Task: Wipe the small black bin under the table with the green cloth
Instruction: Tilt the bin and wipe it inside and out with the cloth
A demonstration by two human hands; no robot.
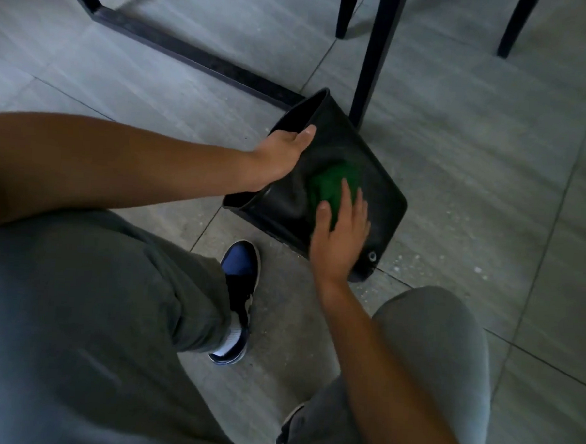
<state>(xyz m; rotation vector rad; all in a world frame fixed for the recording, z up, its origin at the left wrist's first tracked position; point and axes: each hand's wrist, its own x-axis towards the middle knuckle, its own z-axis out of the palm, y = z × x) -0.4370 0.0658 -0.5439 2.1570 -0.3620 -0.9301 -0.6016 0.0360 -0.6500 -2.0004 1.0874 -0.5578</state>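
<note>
We are looking down at the small black bin [365, 178], which is lying tipped on the floor [491, 164] beside a desk leg [371, 63]; pressing too hard may be denting its soft wall or sliding it away. Our left hand [281, 153] is gripping the rim, thumb curled over. Our right hand [340, 234] is pressing flat, fingers straight, on the green cloth [331, 186] against the bin's side.

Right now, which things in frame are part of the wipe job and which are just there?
In the job:
black bin, tipped over, rim gripped by the left hand
green cloth, pressed on the bin's side by the right hand

Just there:
table frame
chair legs
blue shoe
</note>
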